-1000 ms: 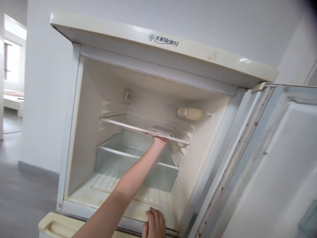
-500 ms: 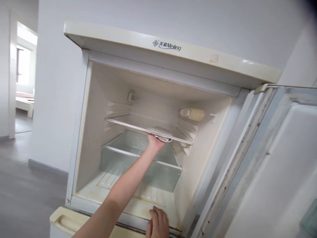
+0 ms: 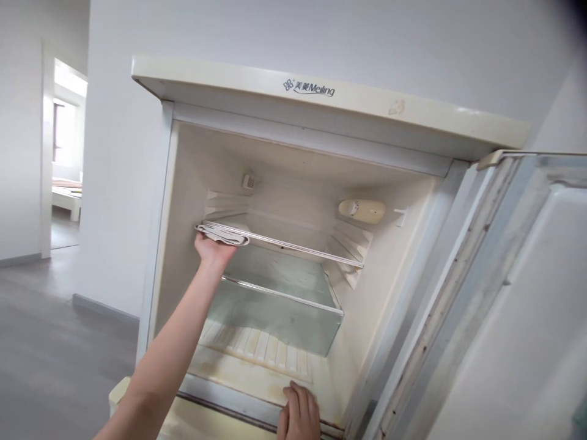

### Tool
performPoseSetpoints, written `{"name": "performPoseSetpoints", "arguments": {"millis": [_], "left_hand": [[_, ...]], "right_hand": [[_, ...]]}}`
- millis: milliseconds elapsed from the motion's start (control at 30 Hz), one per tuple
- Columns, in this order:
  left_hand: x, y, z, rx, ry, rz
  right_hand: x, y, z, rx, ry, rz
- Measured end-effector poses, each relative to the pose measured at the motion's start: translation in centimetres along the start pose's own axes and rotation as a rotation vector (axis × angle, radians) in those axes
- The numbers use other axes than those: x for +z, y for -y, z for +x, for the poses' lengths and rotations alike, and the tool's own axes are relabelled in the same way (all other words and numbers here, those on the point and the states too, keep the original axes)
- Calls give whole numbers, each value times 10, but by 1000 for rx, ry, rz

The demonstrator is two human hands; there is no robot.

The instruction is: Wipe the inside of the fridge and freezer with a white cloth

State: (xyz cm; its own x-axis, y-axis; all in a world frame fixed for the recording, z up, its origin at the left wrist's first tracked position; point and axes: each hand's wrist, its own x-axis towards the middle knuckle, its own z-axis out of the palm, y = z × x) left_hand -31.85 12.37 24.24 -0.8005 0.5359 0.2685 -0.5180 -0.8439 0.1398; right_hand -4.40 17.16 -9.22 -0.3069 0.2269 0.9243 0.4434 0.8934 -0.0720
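My left hand [image 3: 213,249] reaches into the open fridge with a folded white cloth [image 3: 224,234] in it. The palm faces up, and the cloth presses against the left part of the glass shelf [image 3: 293,245] at its front edge, from below. Under the shelf a clear drawer [image 3: 275,318] stands on the stained, ribbed fridge floor [image 3: 243,366]. Low in the picture, my right hand [image 3: 300,410] rests on the front sill of the compartment, its fingers loosely bent over it and holding nothing.
The fridge door [image 3: 499,293] hangs wide open on the right, its seal dirty. A lamp cover [image 3: 362,211] sticks out from the inner right side. Below is another cream front [image 3: 206,421]. A doorway [image 3: 66,153] opens at the far left.
My left hand has slid the cloth leftward along the shelf's front, from right of the middle to its left end. The right hand stays on the sill. The view has shifted slightly.
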Motion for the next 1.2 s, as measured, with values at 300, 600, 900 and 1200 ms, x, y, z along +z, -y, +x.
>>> {"name": "performPoseSetpoints", "arguments": {"millis": [300,600,900,1200], "left_hand": [[17,43,-26,-37,-25,-21],[40,122,-79,-315,10,-79],[31,174,-112,-667,167,197],[-29,98,22,-305,50,824]], "right_hand": [[-2,6,3,28,18,-30],[-8,6,7,-10,55,-67],[-16,6,11,-58,57,-91],[2,7,1,55,-7,-70]]}}
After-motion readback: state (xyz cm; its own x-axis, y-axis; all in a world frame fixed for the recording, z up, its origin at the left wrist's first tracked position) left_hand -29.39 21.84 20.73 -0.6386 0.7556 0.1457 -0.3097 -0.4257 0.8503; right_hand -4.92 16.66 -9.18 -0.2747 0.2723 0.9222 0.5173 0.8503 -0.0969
